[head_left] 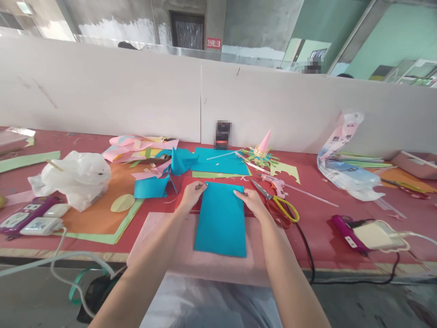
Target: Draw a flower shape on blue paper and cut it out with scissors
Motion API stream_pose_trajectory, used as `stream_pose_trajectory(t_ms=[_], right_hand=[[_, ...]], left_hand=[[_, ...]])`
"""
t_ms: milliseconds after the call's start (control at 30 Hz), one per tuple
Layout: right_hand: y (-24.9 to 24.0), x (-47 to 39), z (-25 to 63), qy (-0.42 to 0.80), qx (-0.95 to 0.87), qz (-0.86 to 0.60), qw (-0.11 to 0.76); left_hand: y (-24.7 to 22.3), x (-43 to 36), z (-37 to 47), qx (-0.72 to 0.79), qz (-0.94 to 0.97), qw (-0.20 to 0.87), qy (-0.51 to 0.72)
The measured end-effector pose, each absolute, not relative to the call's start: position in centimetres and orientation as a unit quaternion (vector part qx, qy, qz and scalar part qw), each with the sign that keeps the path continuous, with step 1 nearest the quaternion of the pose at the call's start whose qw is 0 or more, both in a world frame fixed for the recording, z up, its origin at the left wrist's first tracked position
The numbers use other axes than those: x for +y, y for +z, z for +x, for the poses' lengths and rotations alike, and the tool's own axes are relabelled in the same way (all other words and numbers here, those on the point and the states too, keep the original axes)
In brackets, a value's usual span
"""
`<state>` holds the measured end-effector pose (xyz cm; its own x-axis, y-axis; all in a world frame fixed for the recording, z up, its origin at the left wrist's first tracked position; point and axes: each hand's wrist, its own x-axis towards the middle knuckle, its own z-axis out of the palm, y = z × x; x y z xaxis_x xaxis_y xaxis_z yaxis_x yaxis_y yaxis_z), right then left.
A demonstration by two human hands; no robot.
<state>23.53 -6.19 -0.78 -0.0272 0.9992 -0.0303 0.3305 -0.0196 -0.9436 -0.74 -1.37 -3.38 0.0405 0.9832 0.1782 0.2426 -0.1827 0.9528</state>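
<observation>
A blue paper sheet lies lengthwise in front of me over a pink board at the table's front edge. My left hand pinches its far left corner between thumb and fingers. At the far right corner, my right hand grips the same sheet. Just right of that hand are scissors with yellow handles and a pink glue gun. Beyond the sheet lie more blue paper and a pink paper cone on a fringed green and yellow base.
Blue cut pieces, a crumpled white plastic bag and orange paper lie left. Purple power strips sit on both sides. A plastic package is at the right. A white partition stands behind.
</observation>
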Motion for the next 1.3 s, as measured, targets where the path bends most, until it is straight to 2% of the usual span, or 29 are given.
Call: stream_pose_trajectory(t_ms=[800,1100,1300], right_hand=[[-0.9,-6.2,23.6,0.425,-0.574,-0.576,0.398],[-0.9,-6.2,23.4,0.410,-0.575,-0.541,0.457],[-1.7,-5.6,23.9,0.379,-0.614,-0.545,0.427]], left_hand=[[-3.2,-1.5,-0.7,0.493,0.606,0.403,0.477],[-3.2,-1.5,-0.8,0.462,0.615,0.444,0.460],[-3.6,-1.3,-0.6,0.449,0.623,0.451,0.456]])
